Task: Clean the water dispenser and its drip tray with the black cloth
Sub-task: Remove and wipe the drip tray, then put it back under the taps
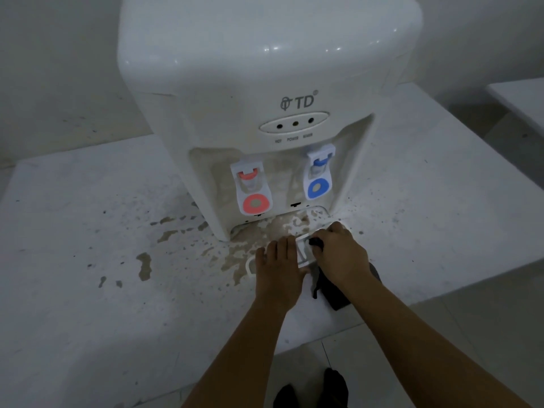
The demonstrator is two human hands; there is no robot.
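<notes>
Below the dispenser (265, 113), left hand (278, 272) lies flat on drip tray (300, 254); right hand (338, 254) grips black cloth (329, 290).

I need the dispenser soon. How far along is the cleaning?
Nothing looks finished. In hand: the left hand steadies the drip tray while the right hand wipes it with the black cloth. Left: brownish stains in the tap recess of the water dispenser and spill marks on the counter.

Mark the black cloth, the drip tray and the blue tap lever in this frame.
black cloth (331, 287): head view, on the fold hanging below the right hand.
drip tray (303, 256): head view, on its white grille between the hands.
blue tap lever (318, 187): head view, on the blue ring.
</notes>
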